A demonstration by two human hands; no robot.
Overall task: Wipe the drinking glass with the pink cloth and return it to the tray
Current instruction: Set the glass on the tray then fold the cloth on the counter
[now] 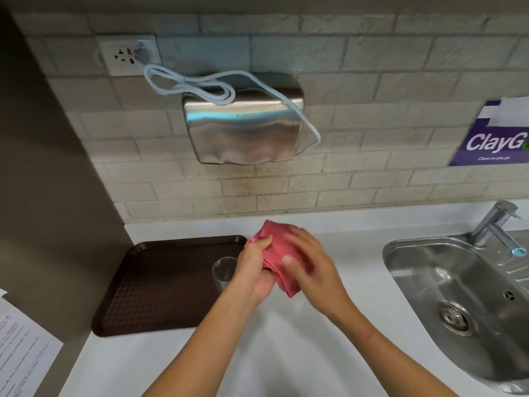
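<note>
A clear drinking glass (pixel 224 272) stands upright on the dark brown tray (pixel 160 285), near its right edge and partly behind my left wrist. Both my hands hold the folded pink cloth (pixel 279 257) above the white counter, just right of the tray. My left hand (pixel 256 267) grips the cloth's left side from below. My right hand (pixel 307 263) lies over its right side, fingers blurred by motion. Neither hand touches the glass.
A steel sink (pixel 458 285) with a tap (pixel 496 224) fills the right. A steel hand dryer (pixel 243 124) with a looped white cable hangs on the brick wall above. Printed paper (pixel 20 348) lies at the lower left. A dark wall panel borders the tray's left.
</note>
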